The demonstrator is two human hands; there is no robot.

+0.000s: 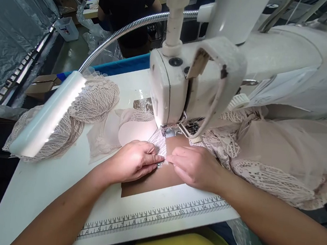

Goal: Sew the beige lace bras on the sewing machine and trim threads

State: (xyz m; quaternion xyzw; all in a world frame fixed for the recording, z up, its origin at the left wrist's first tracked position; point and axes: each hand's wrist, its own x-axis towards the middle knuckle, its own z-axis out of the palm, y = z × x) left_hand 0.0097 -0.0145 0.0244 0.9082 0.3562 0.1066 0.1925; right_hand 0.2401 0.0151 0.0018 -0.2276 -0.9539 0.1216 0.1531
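A piece of pale lace fabric (159, 142) lies under the needle area of a white sewing machine (167, 88). My left hand (136, 160) presses on the lace from the left, thumb and fingers closed at its edge. From the right, my right hand (195, 165) pinches the lace's near edge, its fingertips almost meeting the left ones. A smooth pale bra cup (136, 130) with lace attached rests just beyond my left hand. Brown sheeting (148, 185) covers the table beneath both hands.
Stacked lace cups (96, 98) sit at the left under a lit lamp (49, 118). Sheer lace garments (279, 158) are heaped at the right. A printed ruler (153, 217) runs along the front of the white table (48, 192). A person in black (125, 9) sits beyond.
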